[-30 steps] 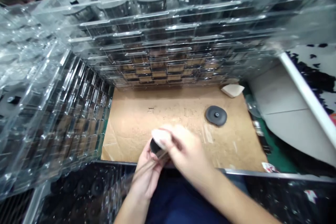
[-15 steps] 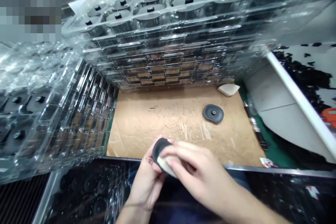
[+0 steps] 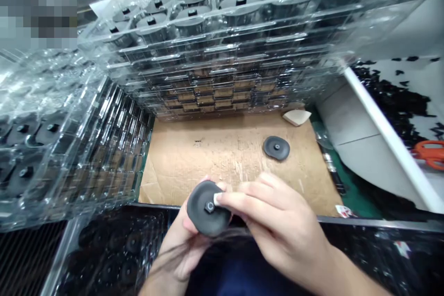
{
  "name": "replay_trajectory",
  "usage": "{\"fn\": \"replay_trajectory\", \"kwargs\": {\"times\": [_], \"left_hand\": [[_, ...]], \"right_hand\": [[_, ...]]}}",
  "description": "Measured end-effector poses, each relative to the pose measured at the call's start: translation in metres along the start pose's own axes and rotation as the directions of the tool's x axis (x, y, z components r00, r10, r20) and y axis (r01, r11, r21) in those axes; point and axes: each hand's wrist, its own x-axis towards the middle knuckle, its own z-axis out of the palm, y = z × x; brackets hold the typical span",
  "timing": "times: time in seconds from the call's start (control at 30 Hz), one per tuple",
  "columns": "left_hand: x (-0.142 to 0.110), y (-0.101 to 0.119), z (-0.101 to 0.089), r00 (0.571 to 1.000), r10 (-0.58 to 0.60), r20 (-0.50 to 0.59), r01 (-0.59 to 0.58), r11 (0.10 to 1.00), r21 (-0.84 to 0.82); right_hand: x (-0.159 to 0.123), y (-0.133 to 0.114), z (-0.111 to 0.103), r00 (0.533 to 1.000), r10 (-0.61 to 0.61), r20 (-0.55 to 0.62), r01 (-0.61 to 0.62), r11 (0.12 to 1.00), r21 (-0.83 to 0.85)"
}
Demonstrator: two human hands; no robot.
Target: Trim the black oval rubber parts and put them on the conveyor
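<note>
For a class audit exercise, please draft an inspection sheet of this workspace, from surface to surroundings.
Surface: scuffed brown cardboard sheet
Job's things: rounded dark-grey disc with a central nut, held up; small white piece, mostly hidden by fingers
Clutter: oval dark-grey disc lying flat; off-white wedge-shaped block at the cardboard's far right corner
Grip: left hand holds the nut-centred disc; right hand pinches the white piece at its face
Cables: nothing seen
Surroundings: stacked clear plastic trays behind and left; orange looped handle right

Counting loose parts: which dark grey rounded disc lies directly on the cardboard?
The dark grey rounded disc in front of the off-white wedge-shaped piece; the left hand holds another disc, others sit in clear plastic trays.
</note>
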Motion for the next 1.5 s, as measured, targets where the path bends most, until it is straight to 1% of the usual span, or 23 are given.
{"fn": "replay_trajectory", "kwargs": {"times": [0.03,0.07,0.13,0.17,0.3,0.43,0.53,0.6,0.7,0.77,0.83,0.9,0.93,1.0,1.07,1.1,1.17,1.2,1.23,1.3,1.37,1.4,1.5], "left_hand": [[-0.003,0.003,0.003,1.0,-0.008,0.004,0.008,1.0,0.012],[-0.005,0.005,0.006,1.0,-0.009,0.009,0.009,1.0,0.021],[-0.01,0.007,0.011,1.0,0.002,-0.002,-0.002,1.0,0.027],[-0.011,0.007,0.013,1.0,0.01,-0.016,-0.01,1.0,0.027],[-0.01,0.003,0.016,0.997,0.052,-0.059,-0.05,0.998,0.024],[-0.006,0.0,0.015,0.994,0.086,-0.07,-0.084,0.996,0.031],[-0.005,-0.001,0.011,0.991,0.091,-0.094,-0.087,0.995,0.046],[-0.004,-0.002,0.007,0.99,0.104,-0.097,-0.099,0.994,0.055],[-0.004,-0.003,0.003,0.989,0.122,-0.078,-0.119,0.992,0.047],[-0.003,-0.005,0.002,0.99,0.128,-0.056,-0.127,0.992,0.028],[-0.002,-0.005,0.001,0.99,0.138,-0.033,-0.138,0.99,0.002],[-0.002,-0.006,0.001,0.988,0.148,-0.035,-0.149,0.989,-0.007],[-0.002,-0.006,0.0,0.989,0.144,-0.041,-0.144,0.99,-0.001],[-0.002,-0.006,0.0,0.992,0.119,-0.05,-0.119,0.993,0.021],[-0.002,-0.005,0.0,0.993,0.1,-0.056,-0.098,0.995,0.033],[-0.002,-0.004,0.0,0.992,0.112,-0.065,-0.11,0.993,0.034],[-0.003,-0.002,0.001,0.986,0.15,-0.078,-0.147,0.988,0.036],[-0.004,-0.001,0.003,0.985,0.159,-0.068,-0.156,0.987,0.041],[-0.004,0.0,0.004,0.986,0.157,-0.049,-0.155,0.987,0.047],[-0.005,0.002,0.005,0.991,0.131,-0.008,-0.131,0.989,0.062],[-0.003,0.001,0.005,0.994,0.108,-0.003,-0.108,0.992,0.064],[-0.002,0.001,0.004,0.994,0.109,-0.014,-0.107,0.992,0.06],[0.001,-0.001,0.001,0.989,0.149,-0.014,-0.148,0.987,0.057]], "right_hand": [[0.0,0.007,0.004,0.998,0.032,-0.051,-0.032,0.999,0.011],[-0.001,0.015,0.009,0.99,0.106,-0.09,-0.103,0.994,0.038],[-0.007,0.032,0.019,0.948,0.295,-0.12,-0.283,0.953,0.106],[-0.012,0.041,0.024,0.926,0.36,-0.119,-0.346,0.93,0.122],[-0.043,0.068,0.041,0.884,0.455,-0.107,-0.452,0.891,0.049],[-0.071,0.077,0.049,0.871,0.487,-0.068,-0.491,0.867,-0.088],[-0.08,0.079,0.05,0.873,0.486,-0.047,-0.487,0.862,-0.141],[-0.077,0.081,0.048,0.875,0.481,-0.045,-0.482,0.864,-0.147],[-0.06,0.074,0.036,0.883,0.468,-0.039,-0.47,0.876,-0.108],[-0.045,0.06,0.024,0.893,0.448,-0.046,-0.45,0.893,-0.034],[-0.03,0.038,0.014,0.924,0.376,-0.066,-0.372,0.926,0.059],[-0.02,0.017,0.007,0.966,0.239,-0.095,-0.23,0.968,0.098],[-0.017,0.009,0.005,0.982,0.168,-0.081,-0.16,0.982,0.096],[-0.013,-0.001,0.004,0.996,0.083,0.016,-0.084,0.992,0.094],[-0.011,-0.003,0.005,0.993,0.07,0.092,-0.081,0.99,0.117],[-0.011,-0.002,0.006,0.994,0.072,0.079,-0.081,0.99,0.118],[-0.013,-0.002,0.01,0.998,0.052,-0.026,-0.05,0.996,0.076],[-0.015,-0.002,0.011,0.997,0.039,-0.067,-0.036,0.998,0.048],[-0.018,-0.003,0.012,0.996,0.03,-0.083,-0.028,0.999,0.032],[-0.021,-0.005,0.013,0.998,0.038,-0.048,-0.036,0.999,0.039],[-0.02,-0.005,0.012,0.998,0.058,-0.018,-0.057,0.997,0.058],[-0.017,-0.004,0.012,0.998,0.059,-0.033,-0.057,0.997,0.057],[-0.012,-0.003,0.011,0.987,0.029,-0.158,-0.026,0.999,0.018]]}}
